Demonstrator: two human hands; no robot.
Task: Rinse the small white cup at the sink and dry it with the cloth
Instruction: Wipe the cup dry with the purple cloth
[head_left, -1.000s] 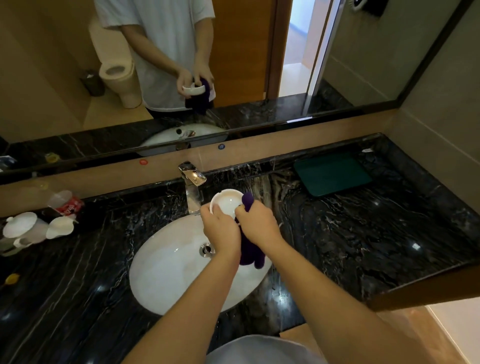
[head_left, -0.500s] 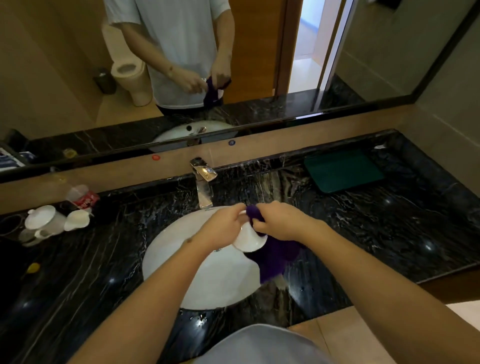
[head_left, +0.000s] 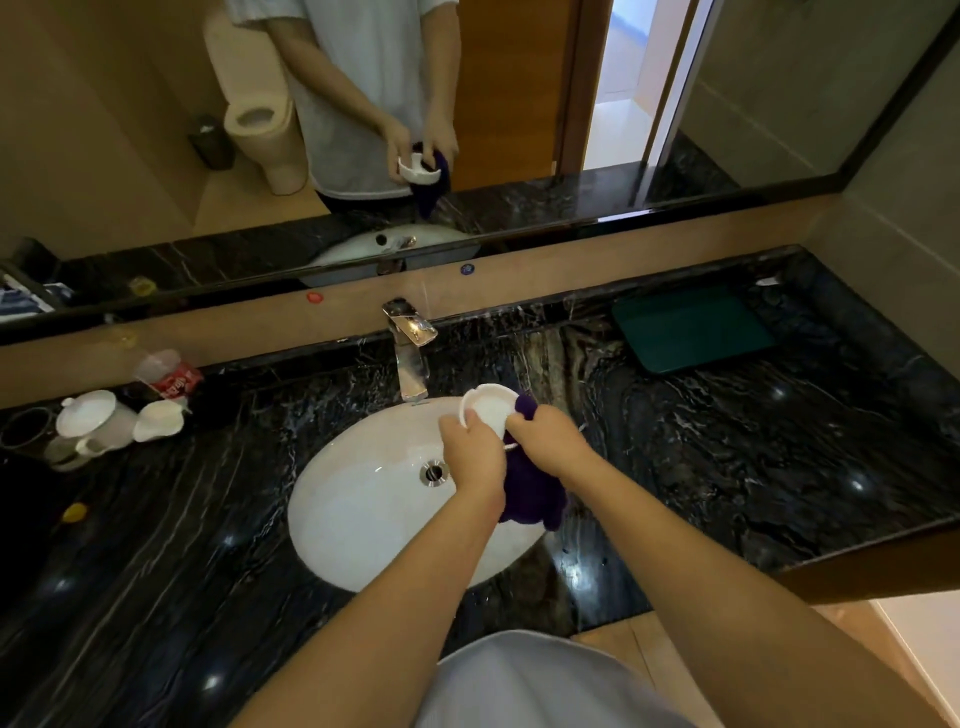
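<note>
The small white cup (head_left: 489, 408) is held over the right part of the white oval sink (head_left: 363, 509), its open mouth tilted up toward me. My left hand (head_left: 474, 457) grips its near rim. My right hand (head_left: 549, 440) presses a dark purple cloth (head_left: 530, 496) against the cup's right side; the cloth's loose end hangs below both hands. The chrome tap (head_left: 409, 348) stands just behind the cup, with no water seen running.
Black marble counter (head_left: 727, 457) surrounds the sink. At the left stand a white lidded pot (head_left: 93, 421), a white cup (head_left: 158, 420) and a crumpled red-labelled bottle (head_left: 169, 376). A green mat (head_left: 691, 327) lies at the back right. A mirror runs above.
The cup has turned from mouth-down and low over the basin to mouth-up and nearer the tap. Both hands moved up and away with it, the cloth still against it.
</note>
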